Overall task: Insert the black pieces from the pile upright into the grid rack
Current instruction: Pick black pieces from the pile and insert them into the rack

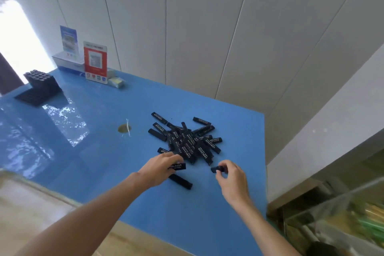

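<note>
Head view of a blue surface (104, 172) set against a pale panelled wall. A pile of black pieces (187, 141), oblong and printed with white lettering, lies loosely heaped toward the right edge of the surface, with several strays scattered around its margin. The left hand (161, 167) reaches to the near side of the pile, its fingers curled round one lettered black piece (177, 166) held roughly level. A further single piece (180, 181) lies flat on the surface just beside and nearer than that hand. The right hand (229, 174) is just right of the pile's near edge and pinches another black piece (217, 169) between thumb and fingertips; whether that piece is clear of the surface cannot be told.

The grid rack (38, 89), black, stands at the far left corner of the surface, well apart from the pile. Its farther part carries a block of pieces standing upright; its nearer cells appear open.

Behind the rack, along the far edge: a white box (66, 62), a blue leaflet (69, 41) upright on it, a red-and-white sign (95, 62), and a small pale stack (116, 81). A round brownish mark (124, 129) shows on the surface left of the pile.
</note>
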A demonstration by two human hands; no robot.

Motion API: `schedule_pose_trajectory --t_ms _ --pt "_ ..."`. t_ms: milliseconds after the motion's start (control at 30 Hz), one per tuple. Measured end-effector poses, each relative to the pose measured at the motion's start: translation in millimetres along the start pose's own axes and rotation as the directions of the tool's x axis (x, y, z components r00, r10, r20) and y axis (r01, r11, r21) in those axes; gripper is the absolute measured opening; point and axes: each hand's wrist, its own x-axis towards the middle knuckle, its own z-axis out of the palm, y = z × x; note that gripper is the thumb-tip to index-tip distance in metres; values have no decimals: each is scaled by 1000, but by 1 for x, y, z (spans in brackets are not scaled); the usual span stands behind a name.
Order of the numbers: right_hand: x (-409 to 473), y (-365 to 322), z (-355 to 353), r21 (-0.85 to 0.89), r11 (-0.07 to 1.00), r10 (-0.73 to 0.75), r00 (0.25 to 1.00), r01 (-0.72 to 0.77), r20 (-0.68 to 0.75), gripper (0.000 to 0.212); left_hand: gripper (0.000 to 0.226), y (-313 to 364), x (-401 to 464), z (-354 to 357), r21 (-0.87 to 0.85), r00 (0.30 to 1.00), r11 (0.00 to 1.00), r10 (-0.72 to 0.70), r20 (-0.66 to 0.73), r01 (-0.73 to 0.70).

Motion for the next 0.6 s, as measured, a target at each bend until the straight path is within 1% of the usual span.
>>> schedule_pose_trajectory --t_ms 133,233,300,400,600 --pt "8 -37 1 98 984 -142 988 147 -54 19 46 3 -21 -10 -90 995 993 -76 -64 70" --pt "15 -69 8 174 960 -218 975 221 -40 26 53 -6 -41 -20 -175 978 974 -165 -131 141" --pt "16 -92 15 218 948 -240 971 234 2 27 53 -16 -56 -26 -226 959 960 -211 -189 166" --pt "12 -125 29 287 936 -228 972 203 54 22 51 -36 -78 -41 -263 935 945 -261 -241 195" --pt "3 -198 75 300 929 -256 961 216 102 19 47 -90 -126 -81 -311 892 923 -325 -315 227"
